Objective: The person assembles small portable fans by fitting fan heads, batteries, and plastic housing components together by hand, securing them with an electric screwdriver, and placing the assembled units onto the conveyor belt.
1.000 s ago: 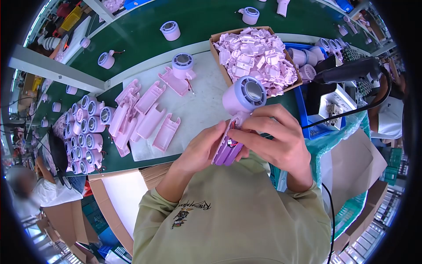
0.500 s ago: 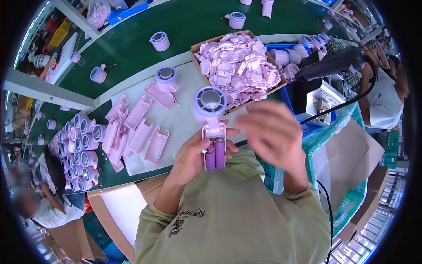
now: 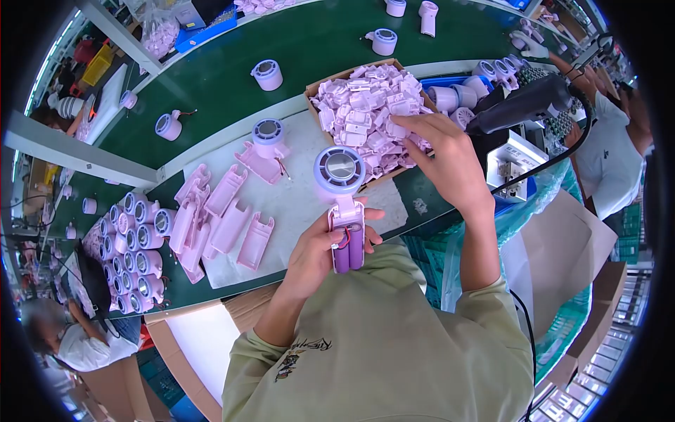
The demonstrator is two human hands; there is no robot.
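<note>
My left hand (image 3: 309, 247) is closed around the open handle of a small pink handheld fan (image 3: 340, 171), held upright with its round head at the top. Two purple battery cells (image 3: 348, 254) and red wires show inside the handle. My right hand (image 3: 444, 151) reaches over a cardboard box of small pink plastic parts (image 3: 369, 116). Its fingers are bent and somewhat apart, with the tips at the pile; no part shows clearly between them. Left of the fan, pink handle shells (image 3: 228, 226) lie on a white sheet (image 3: 292, 204), near another fan head (image 3: 268, 138).
Many fan heads (image 3: 133, 260) stand grouped at the left. More, such as one fan head (image 3: 267, 74), sit on the green surface behind. A black power tool (image 3: 520, 105) with a cable lies at the right, above a teal-lined bin (image 3: 569, 309). Other people work at both sides.
My right hand has moved from beside the fan up and right to the box of parts. The fan in my left hand sits slightly lower and further right in view.
</note>
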